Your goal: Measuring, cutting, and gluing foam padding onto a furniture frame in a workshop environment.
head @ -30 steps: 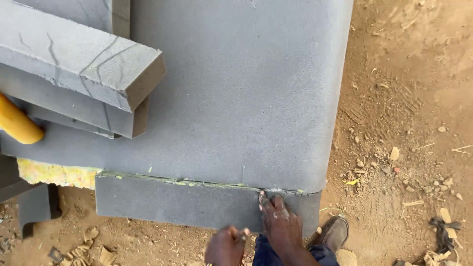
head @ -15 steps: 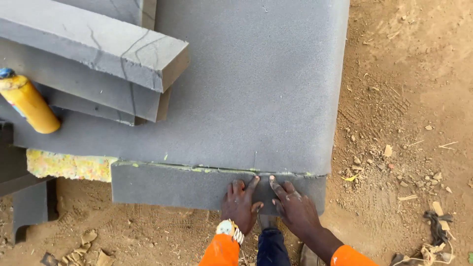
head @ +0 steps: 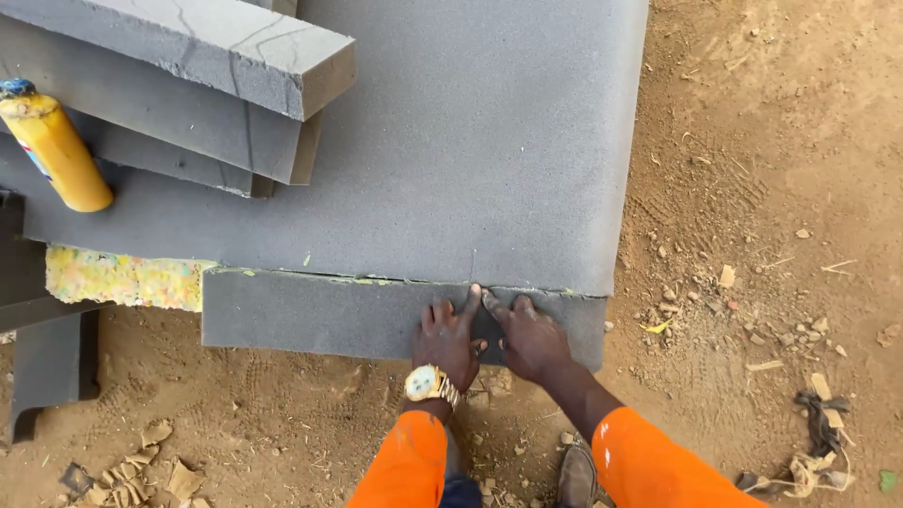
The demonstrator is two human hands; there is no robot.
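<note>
A large grey foam slab (head: 470, 150) lies flat on the dirt. A narrower grey foam strip (head: 310, 315) is joined along its near edge, with yellowish glue showing in the seam. My left hand (head: 448, 337) lies flat on the strip, its index finger reaching up to the seam. My right hand (head: 527, 334) presses on the strip right beside it, fingertips at the same seam. Both hands hold nothing. A gold wristwatch (head: 425, 382) is on my left wrist and my sleeves are orange.
Two thick grey foam bars (head: 216, 56) are stacked on the slab's far left. A yellow bottle (head: 56, 150) lies beside them. Multicoloured crumb foam (head: 118, 277) pokes out at left. Foam offcuts (head: 52, 362) and scraps lie on the reddish dirt (head: 762, 235).
My hands moved up from the strip's lower edge onto its face, and both now press at the seam. The camera shifted, bringing the bottle and my arms further into view.
</note>
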